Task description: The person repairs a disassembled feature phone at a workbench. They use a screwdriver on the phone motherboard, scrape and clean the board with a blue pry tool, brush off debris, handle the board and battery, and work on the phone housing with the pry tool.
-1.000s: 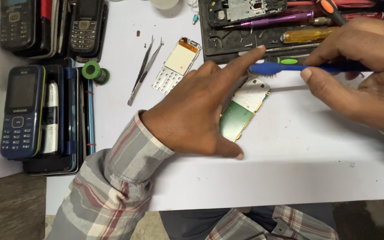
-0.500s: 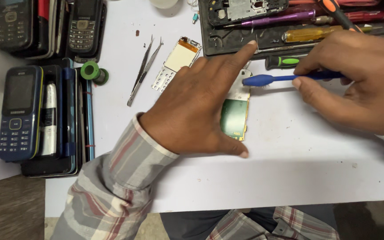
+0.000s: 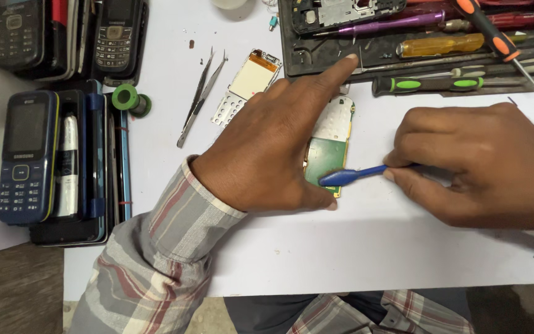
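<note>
Brushing a phone circuit board. Your left hand (image 3: 267, 148) lies flat over the circuit board (image 3: 330, 148), near the middle of the white surface (image 3: 353, 247) and just short of the tool tray (image 3: 316, 55) at the far edge; its fingers are spread, the thumb at the board's near end and the forefinger stretched past its far end, pinning rather than gripping. Your right hand (image 3: 477, 164) has its fingers closed around the handle of the blue brush (image 3: 350, 175), whose head rests on the green near end of the board. Keep the board pinned, stroke lightly, and hold the brush low and close to its head. Tweezers (image 3: 200, 96) lie towards the far left.
</note>
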`<state>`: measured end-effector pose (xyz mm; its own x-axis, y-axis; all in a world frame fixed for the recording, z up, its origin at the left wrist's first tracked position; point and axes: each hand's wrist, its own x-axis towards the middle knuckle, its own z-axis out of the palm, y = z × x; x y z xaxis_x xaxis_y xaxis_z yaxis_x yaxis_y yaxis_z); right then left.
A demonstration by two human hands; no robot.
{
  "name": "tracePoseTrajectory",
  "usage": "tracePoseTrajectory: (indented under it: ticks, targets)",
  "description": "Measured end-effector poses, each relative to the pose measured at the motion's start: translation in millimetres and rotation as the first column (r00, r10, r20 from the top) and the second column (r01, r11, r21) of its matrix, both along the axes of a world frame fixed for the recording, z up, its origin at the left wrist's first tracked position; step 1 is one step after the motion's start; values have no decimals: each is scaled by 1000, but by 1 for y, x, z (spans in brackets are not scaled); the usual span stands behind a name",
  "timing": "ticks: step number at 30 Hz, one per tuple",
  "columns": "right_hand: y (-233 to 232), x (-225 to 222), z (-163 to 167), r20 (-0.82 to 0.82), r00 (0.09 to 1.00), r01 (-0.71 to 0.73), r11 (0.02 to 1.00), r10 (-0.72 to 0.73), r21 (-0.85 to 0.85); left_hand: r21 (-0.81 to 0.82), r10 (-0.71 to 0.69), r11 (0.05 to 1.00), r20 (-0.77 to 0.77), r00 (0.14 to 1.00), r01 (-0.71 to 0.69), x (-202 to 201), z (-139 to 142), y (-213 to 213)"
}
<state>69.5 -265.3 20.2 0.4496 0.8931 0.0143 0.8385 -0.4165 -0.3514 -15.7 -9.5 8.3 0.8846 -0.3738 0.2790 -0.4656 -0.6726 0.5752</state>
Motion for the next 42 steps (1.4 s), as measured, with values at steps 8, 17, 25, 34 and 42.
tracePoseTrajectory:
  ticks: [8, 17, 25, 34, 42]
  targets:
    - [3, -1, 1, 83, 992, 91, 990, -100, 109, -64, -22, 998, 14, 1000, 23, -2, 1, 0]
    - [5, 6, 3, 362, 918, 95, 976, -162, 195, -42, -10, 999, -24, 1000, 9, 0, 1, -1]
    - [9, -15, 0, 157, 987, 5, 991, -26, 134, -53, -20, 998, 4, 1000, 20, 2, -2, 0]
    - [10, -15, -3, 200, 979, 14, 990, -41, 139, -41, -5, 999, -46, 999, 3, 1, -2, -3]
    - [10, 2, -5, 406, 902, 61, 974, -147, 217, -37, -26, 999, -45, 999, 25, 3, 0, -4]
